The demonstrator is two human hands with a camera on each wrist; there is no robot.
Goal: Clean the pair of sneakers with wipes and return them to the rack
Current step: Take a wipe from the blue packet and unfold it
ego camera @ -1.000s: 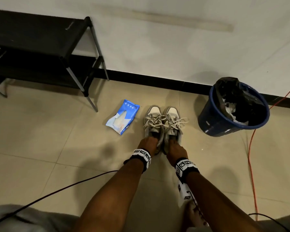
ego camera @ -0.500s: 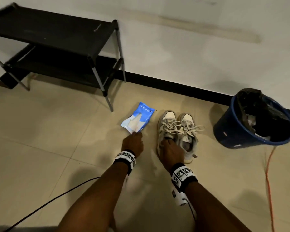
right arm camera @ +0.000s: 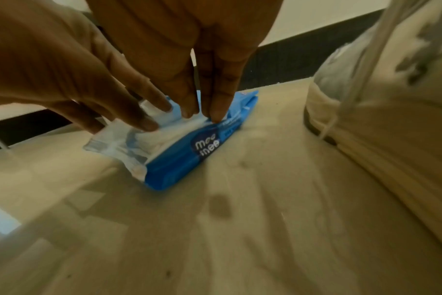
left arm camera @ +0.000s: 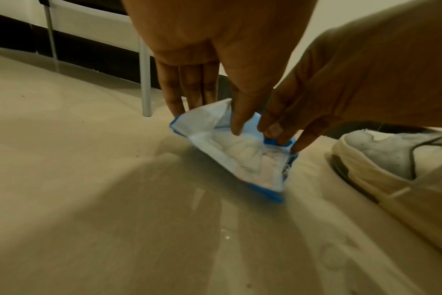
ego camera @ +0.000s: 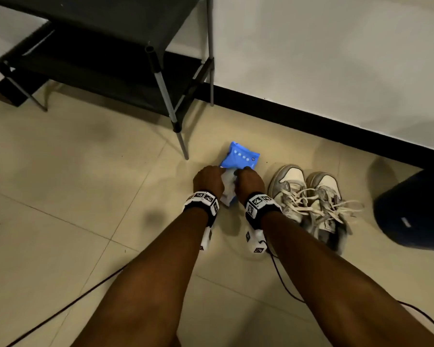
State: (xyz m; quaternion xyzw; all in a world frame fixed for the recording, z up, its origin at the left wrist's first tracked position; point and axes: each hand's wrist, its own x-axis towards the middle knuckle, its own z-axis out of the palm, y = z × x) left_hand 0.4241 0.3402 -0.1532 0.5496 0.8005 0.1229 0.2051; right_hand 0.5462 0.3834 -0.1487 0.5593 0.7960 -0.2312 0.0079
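A blue wipes pack [ego camera: 241,155] lies on the tiled floor, its top peeled open and white wipes showing [left arm camera: 240,159]. My left hand [ego camera: 211,176] pinches the pack's raised white flap [left arm camera: 204,117] between thumb and fingers. My right hand [ego camera: 248,176] pinches the blue tab at the opening [left arm camera: 275,141], fingertips down on the pack [right arm camera: 189,155]. The pair of worn white-grey sneakers [ego camera: 288,181] stands side by side just right of my right hand, laces loose, untouched. The black shoe rack [ego camera: 105,66] stands at the upper left, its shelves bare.
A dark blue bin [ego camera: 416,211] sits at the right edge beyond the sneakers. The rack's grey leg [ego camera: 181,141] stands just left of the pack. Black cables [ego camera: 60,309] trail across the floor under both forearms. A black skirting strip [ego camera: 311,121] runs along the white wall.
Both hands have left the sneakers. The left hand reached the wipes pack first, then the right joined it. My view has swung left and closer to the floor.
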